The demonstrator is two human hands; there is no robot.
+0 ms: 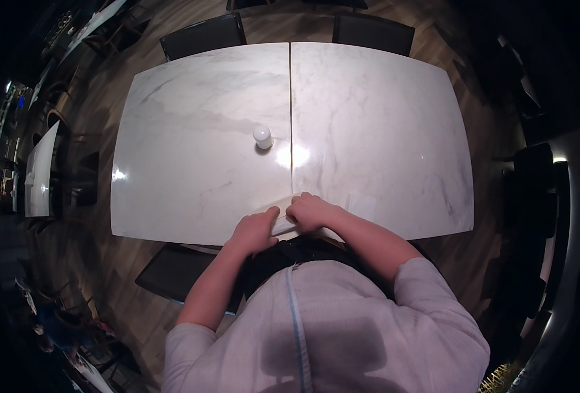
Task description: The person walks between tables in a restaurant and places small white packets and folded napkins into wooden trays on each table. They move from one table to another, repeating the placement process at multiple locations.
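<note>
At the near edge of a marble-topped table [196, 172], my left hand [256, 230] grips one end of a flat white item [284, 225], perhaps folded paper or a napkin. The fingers of my right hand [312, 212] are bent over the other end of it. A pale cream strip [280, 204] lies just beyond both hands, partly hidden by them. To the right of my right hand, a thin white sheet [362, 206] rests on the tabletop. Farther back, left of the seam, stands a small white cylindrical container [262, 137].
Two dark chairs [204, 37] [373, 33] stand at the far side. Another dark chair [177, 270] is close by my left arm. A second pale table [43, 172] stands off to the left. A narrow seam divides the marble top.
</note>
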